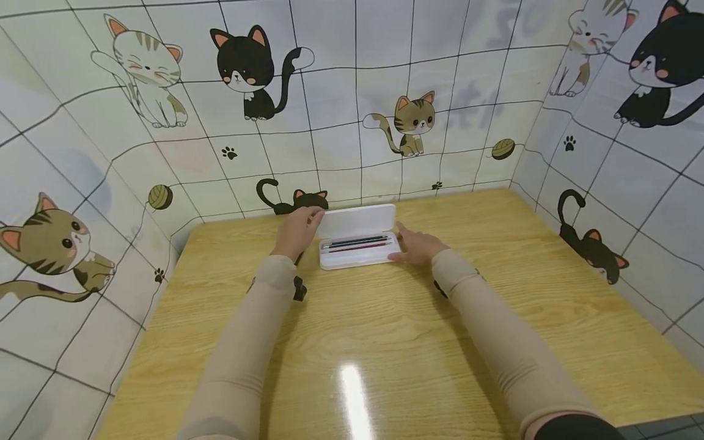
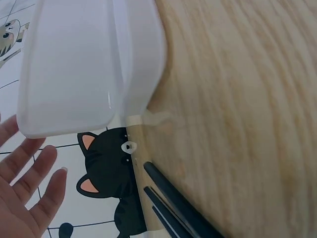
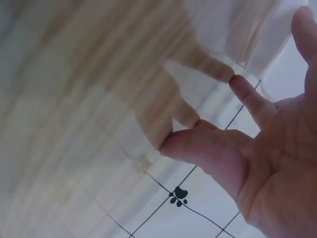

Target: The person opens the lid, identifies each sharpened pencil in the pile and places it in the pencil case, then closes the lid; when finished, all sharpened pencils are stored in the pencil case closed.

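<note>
A white pencil case lies unfolded near the back of the table, its lid raised toward the wall. Inside are slender writing sticks, some dark and one reddish; whether pens or pencils is unclear. My left hand is at the lid's upper left corner. In the left wrist view its fingers are extended, with fingertips against the lid's edge. At the case's right end, my right hand has its thumb by the front corner. The right wrist view shows its other fingertips touching the table.
Dark tapered rods lie near my left hand; their kind is unclear. The wooden table meets cat-patterned walls behind and at both sides. Light glares off its front part.
</note>
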`<state>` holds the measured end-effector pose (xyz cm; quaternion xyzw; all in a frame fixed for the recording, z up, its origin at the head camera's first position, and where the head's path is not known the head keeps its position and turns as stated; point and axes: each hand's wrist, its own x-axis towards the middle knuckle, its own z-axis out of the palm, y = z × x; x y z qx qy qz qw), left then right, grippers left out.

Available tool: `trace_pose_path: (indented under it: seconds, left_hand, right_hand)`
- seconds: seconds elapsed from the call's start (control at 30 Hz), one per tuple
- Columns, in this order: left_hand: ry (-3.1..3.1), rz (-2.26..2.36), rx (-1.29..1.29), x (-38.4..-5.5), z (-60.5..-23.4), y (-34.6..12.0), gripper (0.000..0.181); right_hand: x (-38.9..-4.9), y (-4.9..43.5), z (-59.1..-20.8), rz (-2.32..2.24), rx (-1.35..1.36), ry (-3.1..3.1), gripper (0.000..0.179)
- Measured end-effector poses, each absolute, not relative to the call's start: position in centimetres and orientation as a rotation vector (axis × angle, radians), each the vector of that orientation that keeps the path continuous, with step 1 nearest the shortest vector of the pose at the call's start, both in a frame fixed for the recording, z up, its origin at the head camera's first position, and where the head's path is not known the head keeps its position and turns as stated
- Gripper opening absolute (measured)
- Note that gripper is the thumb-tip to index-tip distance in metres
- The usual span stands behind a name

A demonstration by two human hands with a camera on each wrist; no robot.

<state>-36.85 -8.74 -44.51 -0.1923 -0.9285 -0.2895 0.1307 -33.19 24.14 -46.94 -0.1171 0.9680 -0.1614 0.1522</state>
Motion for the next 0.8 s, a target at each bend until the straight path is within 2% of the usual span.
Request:
trace_pose_path:
  seconds: [0.3,0.6,0.8]
  left_hand:
    - [-2.754,-0.833,-0.565,-36.2,-44.4,-9.6,0.043]
    - [-2.818,-0.921,-0.664,-36.3,-44.7,-10.5,0.05]
    - [-2.834,-1.075,-0.645,-36.1,-44.3,-10.8,0.048]
  right_hand:
    - [-33.5,25.4,-45.5,-0.578,-0.411,2.61,0.096]
    - [-35.1,26.8,-44.1,-0.771,-0.48,2.716,0.07]
    - [-35.9,26.4,-43.4,-0.932,-0.511,2.754,0.064]
